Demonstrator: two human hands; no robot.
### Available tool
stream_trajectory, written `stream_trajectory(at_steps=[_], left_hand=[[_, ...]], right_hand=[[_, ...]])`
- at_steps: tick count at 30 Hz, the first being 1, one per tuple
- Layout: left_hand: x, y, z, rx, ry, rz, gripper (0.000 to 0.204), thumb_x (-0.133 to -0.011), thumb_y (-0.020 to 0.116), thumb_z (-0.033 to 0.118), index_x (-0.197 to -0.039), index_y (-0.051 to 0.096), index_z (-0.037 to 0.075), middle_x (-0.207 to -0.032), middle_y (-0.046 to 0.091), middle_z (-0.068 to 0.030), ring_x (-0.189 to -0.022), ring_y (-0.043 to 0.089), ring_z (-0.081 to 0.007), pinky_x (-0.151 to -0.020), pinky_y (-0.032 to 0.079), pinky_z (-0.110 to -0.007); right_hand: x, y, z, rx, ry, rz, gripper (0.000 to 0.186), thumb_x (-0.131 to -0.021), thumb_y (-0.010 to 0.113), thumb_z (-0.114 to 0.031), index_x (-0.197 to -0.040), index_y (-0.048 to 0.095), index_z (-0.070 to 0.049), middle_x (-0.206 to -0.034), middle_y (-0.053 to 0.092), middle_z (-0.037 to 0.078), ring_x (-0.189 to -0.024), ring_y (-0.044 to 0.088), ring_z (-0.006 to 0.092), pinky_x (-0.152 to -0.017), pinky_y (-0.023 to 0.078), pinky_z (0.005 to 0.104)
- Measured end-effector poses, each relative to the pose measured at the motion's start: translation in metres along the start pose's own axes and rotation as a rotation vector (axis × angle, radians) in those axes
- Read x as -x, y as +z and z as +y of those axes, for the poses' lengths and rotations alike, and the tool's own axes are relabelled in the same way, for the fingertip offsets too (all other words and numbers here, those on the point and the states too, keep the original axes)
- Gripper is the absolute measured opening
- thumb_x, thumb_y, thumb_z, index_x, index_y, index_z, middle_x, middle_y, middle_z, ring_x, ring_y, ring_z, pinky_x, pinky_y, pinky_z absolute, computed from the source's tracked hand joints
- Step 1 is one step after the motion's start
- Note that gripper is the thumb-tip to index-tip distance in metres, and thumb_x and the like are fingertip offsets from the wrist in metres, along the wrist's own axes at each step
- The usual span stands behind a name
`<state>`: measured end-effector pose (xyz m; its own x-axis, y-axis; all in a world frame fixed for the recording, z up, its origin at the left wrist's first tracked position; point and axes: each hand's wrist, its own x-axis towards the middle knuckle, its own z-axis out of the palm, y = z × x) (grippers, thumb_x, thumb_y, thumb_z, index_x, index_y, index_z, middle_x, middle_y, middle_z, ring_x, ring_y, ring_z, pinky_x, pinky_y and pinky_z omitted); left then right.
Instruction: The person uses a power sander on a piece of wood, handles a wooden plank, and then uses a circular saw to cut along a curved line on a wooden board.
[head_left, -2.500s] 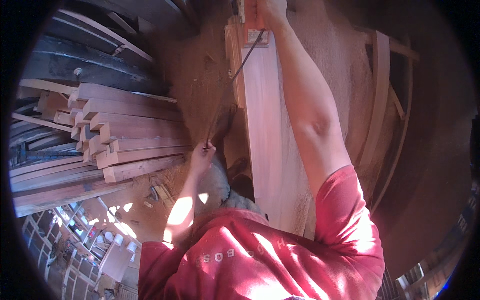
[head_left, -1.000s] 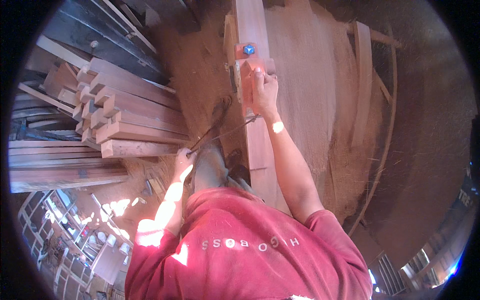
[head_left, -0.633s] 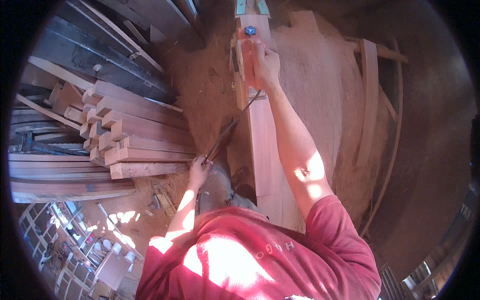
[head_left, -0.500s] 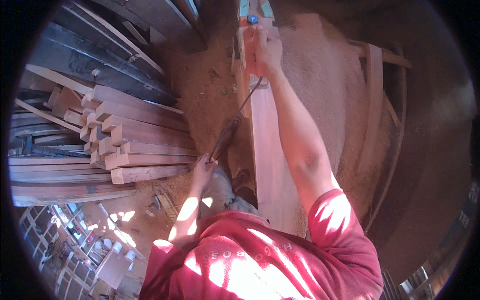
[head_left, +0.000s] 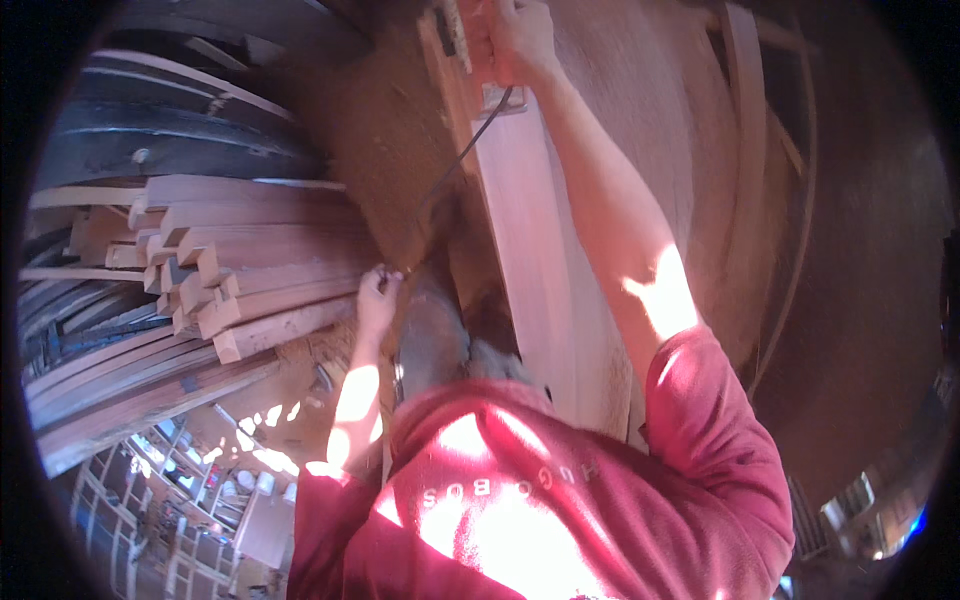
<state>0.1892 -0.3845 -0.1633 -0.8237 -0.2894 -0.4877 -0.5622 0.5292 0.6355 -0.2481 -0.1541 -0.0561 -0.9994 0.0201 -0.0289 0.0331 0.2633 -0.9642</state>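
Note:
My right hand [head_left: 525,42] reaches far forward at the top of the view, its fingers closed on an orange-red power planer [head_left: 482,45]. The planer rests on a long reddish wooden beam [head_left: 525,200], and its front is cut off by the picture's edge. From its rear, a dark power cord [head_left: 462,155] slants back toward my left hand [head_left: 376,295]. That hand is closed in a pinch around the cord, held off to the left of the beam and near the ends of the stacked timber.
A stack of squared timbers [head_left: 270,245] lies at the left, beside darker planks [head_left: 150,385]. Sawdust [head_left: 630,130] spreads right of the beam, with a loose board [head_left: 745,150] farther right. Shelving and a table [head_left: 268,530] stand at the lower left.
The planer and my right hand have shifted farther forward along the beam, toward the picture's top. My left hand has moved left and slightly forward with the cord. The whole view has turned a little.

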Motion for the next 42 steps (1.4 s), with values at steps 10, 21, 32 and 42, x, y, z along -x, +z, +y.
stream_trajectory(at_steps=[10,21,32,42], left_hand=[[0.073,-0.002,-0.039,-0.238,0.223,-0.357,0.033,-0.088,0.076,0.029,-0.089,0.060,0.001,-0.110,0.064,-0.0231,-0.106,0.059,-0.0415,-0.094,0.047,-0.044],[0.080,0.009,-0.019,-0.330,0.198,-0.404,0.027,-0.087,0.076,0.025,-0.091,0.061,0.002,-0.118,0.061,-0.0258,-0.118,0.055,-0.0423,-0.102,0.043,-0.046],[0.021,-0.043,-0.048,-0.250,0.135,-0.361,0.009,-0.087,0.066,0.007,-0.092,0.062,0.000,-0.092,0.064,-0.0190,-0.088,0.061,-0.0327,-0.084,0.048,-0.040],[-0.064,-0.065,0.005,-0.059,-0.148,-0.417,0.017,-0.094,0.067,0.014,-0.096,0.065,-0.002,-0.089,0.063,-0.0102,-0.088,0.060,-0.0188,-0.081,0.048,-0.033]], right_hand=[[0.508,-0.186,0.023,0.087,0.533,-0.128,0.047,-0.097,0.057,-0.043,-0.108,0.068,0.002,-0.081,0.066,0.017,-0.075,0.066,0.0254,-0.069,0.051,0.0419],[0.546,-0.192,0.016,0.049,0.558,-0.120,0.047,-0.095,0.060,-0.043,-0.105,0.068,0.002,-0.076,0.062,0.020,-0.068,0.063,0.0295,-0.063,0.049,0.0418],[0.330,-0.127,0.013,0.139,0.312,-0.009,0.048,-0.096,0.060,-0.044,-0.091,0.067,0.003,-0.068,0.058,0.016,-0.063,0.058,0.0211,-0.060,0.046,0.0387],[0.147,-0.078,-0.005,0.107,0.323,0.011,0.057,-0.096,0.058,-0.050,-0.083,0.064,0.005,-0.067,0.060,0.022,-0.063,0.060,0.0264,-0.061,0.046,0.0434]])
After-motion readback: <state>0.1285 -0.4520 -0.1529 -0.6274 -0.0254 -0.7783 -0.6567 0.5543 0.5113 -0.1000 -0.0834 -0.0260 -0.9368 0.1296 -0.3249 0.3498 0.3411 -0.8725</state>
